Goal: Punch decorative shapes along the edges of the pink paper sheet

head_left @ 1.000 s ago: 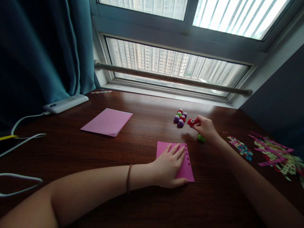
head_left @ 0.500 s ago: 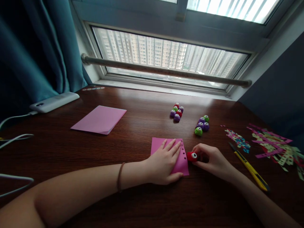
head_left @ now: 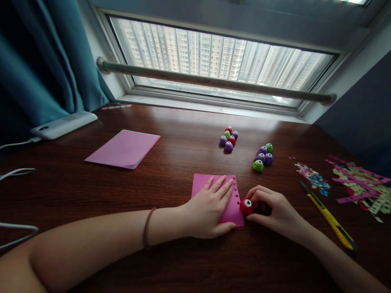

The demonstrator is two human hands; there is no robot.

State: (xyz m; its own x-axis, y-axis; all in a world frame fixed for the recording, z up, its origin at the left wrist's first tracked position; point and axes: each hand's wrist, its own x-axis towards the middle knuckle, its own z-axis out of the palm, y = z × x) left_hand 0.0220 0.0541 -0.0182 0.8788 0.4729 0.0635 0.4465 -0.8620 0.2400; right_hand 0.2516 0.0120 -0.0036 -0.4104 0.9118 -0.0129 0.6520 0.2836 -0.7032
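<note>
Left hand (head_left: 210,207) palm down on the small pink sheet (head_left: 230,215), fingers spread, its grip open, pinning the sheet to the table (head_left: 183,260). Brown band (head_left: 147,228) on the left wrist. Right hand (head_left: 277,209) just off the sheet's right side, grip closed on the red punch (head_left: 246,206), fingers behind, thumb at the near side. Punch sits at the sheet's right edge, white eye-like button up, below a row of small dark star shapes (head_left: 236,196) that runs along that edge.

Yellow-black cutter knife (head_left: 330,217) lies right of the right hand, blade out, pointing up-left. Past it: pile of tiny colored paper bits (head_left: 314,179), then a loose heap of pink and pale paper strips (head_left: 363,189) at far right. Beyond the hands, five punches, green and purple (head_left: 262,157); further off to the left, six in red, green and purple (head_left: 228,139). Pink paper stack (head_left: 124,148) on the left side. White device (head_left: 64,125) with a cable plugged in, back left by the blue curtain (head_left: 58,61). Window (head_left: 214,57) with a rail (head_left: 214,82) behind.
</note>
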